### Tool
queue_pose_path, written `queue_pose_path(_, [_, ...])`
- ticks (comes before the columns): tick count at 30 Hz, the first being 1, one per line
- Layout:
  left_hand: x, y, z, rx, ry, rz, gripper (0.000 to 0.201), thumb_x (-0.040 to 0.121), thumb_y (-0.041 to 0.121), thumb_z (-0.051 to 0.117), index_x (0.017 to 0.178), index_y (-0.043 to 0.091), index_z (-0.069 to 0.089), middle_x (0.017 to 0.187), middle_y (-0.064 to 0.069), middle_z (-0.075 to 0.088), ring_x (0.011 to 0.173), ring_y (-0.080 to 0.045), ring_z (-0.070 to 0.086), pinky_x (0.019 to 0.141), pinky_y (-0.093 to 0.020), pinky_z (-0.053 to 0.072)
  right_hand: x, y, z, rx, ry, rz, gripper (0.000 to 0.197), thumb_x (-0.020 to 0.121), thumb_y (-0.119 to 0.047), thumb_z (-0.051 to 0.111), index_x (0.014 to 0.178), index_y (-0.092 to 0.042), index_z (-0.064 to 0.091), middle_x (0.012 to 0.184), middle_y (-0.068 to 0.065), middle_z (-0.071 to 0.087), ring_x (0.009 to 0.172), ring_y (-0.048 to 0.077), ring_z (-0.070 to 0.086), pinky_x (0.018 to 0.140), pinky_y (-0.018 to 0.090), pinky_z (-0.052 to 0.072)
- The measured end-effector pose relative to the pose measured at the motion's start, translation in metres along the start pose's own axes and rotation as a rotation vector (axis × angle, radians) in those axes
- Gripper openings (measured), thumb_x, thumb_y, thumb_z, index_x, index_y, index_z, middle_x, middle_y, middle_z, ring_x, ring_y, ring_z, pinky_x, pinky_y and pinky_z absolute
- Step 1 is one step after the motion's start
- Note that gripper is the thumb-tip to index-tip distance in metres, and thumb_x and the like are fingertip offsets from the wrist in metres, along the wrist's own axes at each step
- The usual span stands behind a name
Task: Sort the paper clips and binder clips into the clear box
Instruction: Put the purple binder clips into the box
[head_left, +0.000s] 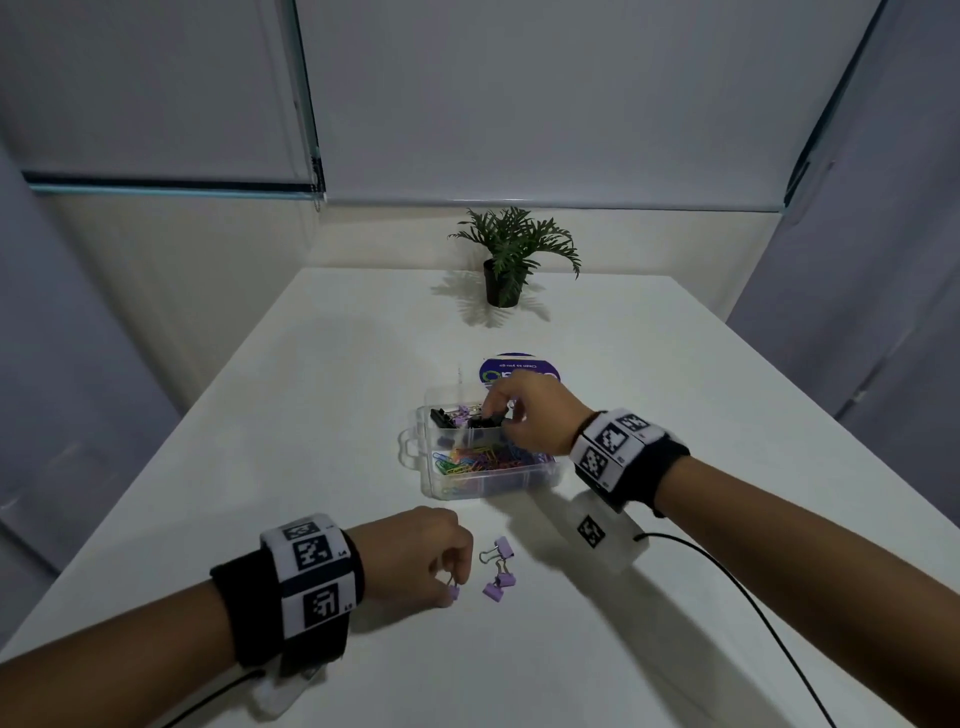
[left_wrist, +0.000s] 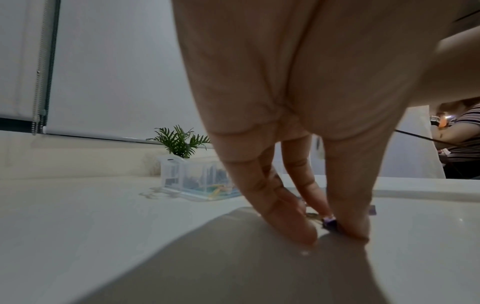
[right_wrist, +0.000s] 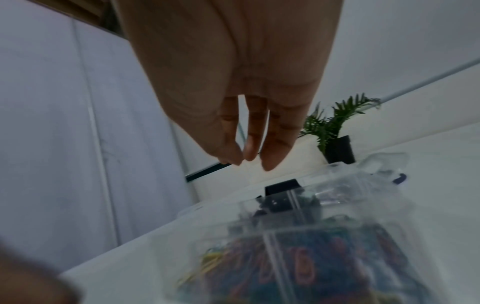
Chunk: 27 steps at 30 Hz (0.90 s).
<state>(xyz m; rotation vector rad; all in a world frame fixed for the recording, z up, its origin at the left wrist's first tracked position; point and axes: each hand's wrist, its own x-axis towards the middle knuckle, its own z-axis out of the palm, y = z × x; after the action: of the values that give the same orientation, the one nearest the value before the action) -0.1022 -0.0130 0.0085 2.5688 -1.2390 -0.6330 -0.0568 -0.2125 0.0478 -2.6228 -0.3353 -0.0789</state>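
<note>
The clear box stands mid-table, with coloured paper clips filling its near compartment and black and purple binder clips in the far one. My right hand hovers over the far compartment. In the right wrist view its fingertips hang down holding nothing, just above a black binder clip. My left hand pinches a purple binder clip down on the table between thumb and fingers. Three more purple binder clips lie just right of it.
A potted plant stands at the table's far end, and a round purple label lies behind the box. A white tagged pack with a black cable hangs under my right wrist. Someone in a striped shirt sits at the right.
</note>
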Motion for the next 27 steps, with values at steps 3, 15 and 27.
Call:
queue_pose_path(3, [0.000,0.000,0.001,0.005,0.050,0.006,0.020,0.085,0.029,0.058,0.100,0.017,0.062,0.092,0.008,0.046,0.064,0.003,0.041,0.058,-0.004,0.029,-0.032,-0.012,0.003,-0.043,-0.159,-0.110,0.015,0.073,-0.003,0.062,0.084,-0.011,0.069,0.091,0.008,0.071,0.069,0.012,0.056,0.068,0.026,0.050])
queue_pose_path(15, [0.005,0.011,0.005,-0.074,0.120,-0.012,0.021,0.086,0.022,0.055,0.074,0.031,0.040,0.066,0.016,0.045,0.059,0.002,0.043,0.053,-0.009,0.030,-0.077,-0.018,0.035,-0.148,-0.388,-0.095,0.039,0.073,-0.021,0.073,0.108,-0.007,0.062,0.086,-0.003,0.053,0.090,0.019,0.049,0.072,0.021,0.035])
queue_pose_path(27, [0.005,0.021,0.019,-0.057,0.121,-0.115,0.022,0.086,0.040,0.054,0.081,0.023,0.042,0.080,0.014,0.035,0.080,-0.014,0.044,0.073,-0.020,0.033,-0.081,-0.009,0.037,-0.076,-0.354,0.048,0.020,0.063,-0.021,0.073,0.080,-0.014,0.066,0.070,-0.007,0.059,0.061,0.010,0.053,0.061,0.019,0.045])
